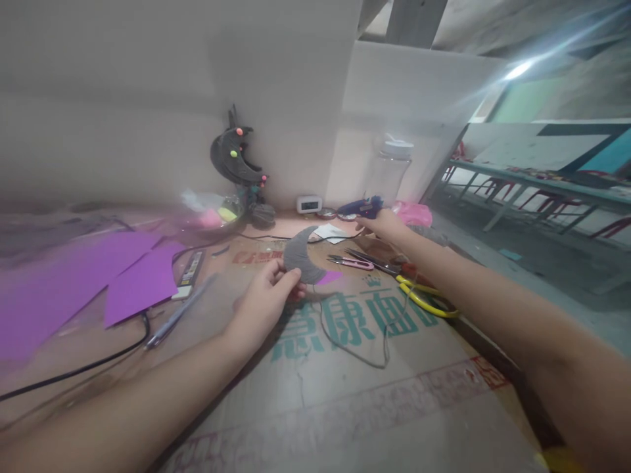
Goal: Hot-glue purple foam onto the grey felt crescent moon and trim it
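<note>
A crescent moon shape wrapped in grey yarn (302, 255) is pinched between the thumb and fingers of my left hand (276, 282). At its lower end a purple tip (329, 278) shows beyond the wrapping. A loose grey yarn strand (352, 358) trails from the crescent across the cardboard. Farther back, my right hand (383, 226) is closed on a dark blue glue gun (362, 207); some of its fingers are hidden. Pink thread snips (351, 263) and yellow-handled scissors (426, 297) lie between the crescent and my right forearm.
Purple sheets (142, 282), a pen (180, 314), a cutter-like slim tool (190, 272) and a black cable (98, 368) lie left. Against the wall are a dark crescent ornament (236, 157), a small digital clock (309, 204) and a clear bottle (392, 167). Printed cardboard (335, 407) covers the tabletop.
</note>
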Demonstrator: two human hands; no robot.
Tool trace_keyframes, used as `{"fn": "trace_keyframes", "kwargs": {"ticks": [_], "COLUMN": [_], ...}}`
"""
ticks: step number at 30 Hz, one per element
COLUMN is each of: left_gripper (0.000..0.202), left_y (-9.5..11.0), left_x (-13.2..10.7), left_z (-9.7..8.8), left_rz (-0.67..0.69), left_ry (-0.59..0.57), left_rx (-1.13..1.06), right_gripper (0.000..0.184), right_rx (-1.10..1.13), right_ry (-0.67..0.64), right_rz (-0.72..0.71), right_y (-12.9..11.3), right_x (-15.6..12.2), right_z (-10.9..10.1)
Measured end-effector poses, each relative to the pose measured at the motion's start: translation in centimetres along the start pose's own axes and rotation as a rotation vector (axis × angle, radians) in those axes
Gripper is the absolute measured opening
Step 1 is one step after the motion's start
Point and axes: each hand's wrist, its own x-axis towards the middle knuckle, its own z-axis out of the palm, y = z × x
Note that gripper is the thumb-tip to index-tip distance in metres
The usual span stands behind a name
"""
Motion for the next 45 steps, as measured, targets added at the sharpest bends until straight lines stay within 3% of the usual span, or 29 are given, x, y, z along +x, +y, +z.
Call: {"fn": "trace_keyframes", "kwargs": {"ticks": [4, 8, 11, 14, 17, 21, 26, 45], "left_gripper": [0.018, 0.014, 0.013, 0.013, 0.012, 0.011, 0.012, 0.013], "left_y": [0.0, 0.3, 0.4, 0.4, 0.2, 0.1, 0.3, 0.2], "left_x": [0.0, 0.0, -0.1, -0.1, 0.0, 0.1, -0.1, -0.2], "left_z": [0.1, 0.2, 0.2, 0.2, 0.1, 0.0, 0.2, 0.2], "left_rz": [-0.023, -0.034, -0.05, -0.051, -0.031, -0.025, -0.007, -0.017], "left_ry": [0.01, 0.011, 0.017, 0.02, 0.005, 0.008, 0.004, 0.006], "left_rx": [-0.034, -0.033, -0.034, -0.034, -0.024, 0.006, 0.02, 0.007], "right_gripper": [0.03, 0.02, 0.029, 0.025, 0.016, 0.021, 0.027, 0.026], "right_rx": [0.105, 0.239, 0.182, 0.201, 0.264, 0.221, 0.09, 0.055], "right_ry": [0.037, 0.076, -0.002, -0.129, -0.207, -0.234, -0.192, -0.167], "right_rz": [-0.038, -0.178, -0.237, -0.329, -0.41, -0.403, -0.436, -0.423], "right_y": [-1.6, -1.6, -1.0, -0.6, -0.6, -0.6, -0.3, 0.2], "right_x": [-4.8, -10.5, -13.8, -15.8, -16.4, -16.4, -16.4, -16.3], "right_z": [-1.5, -2.1, -2.1, -1.7, -0.8, 0.0, 0.1, 0.6]}}
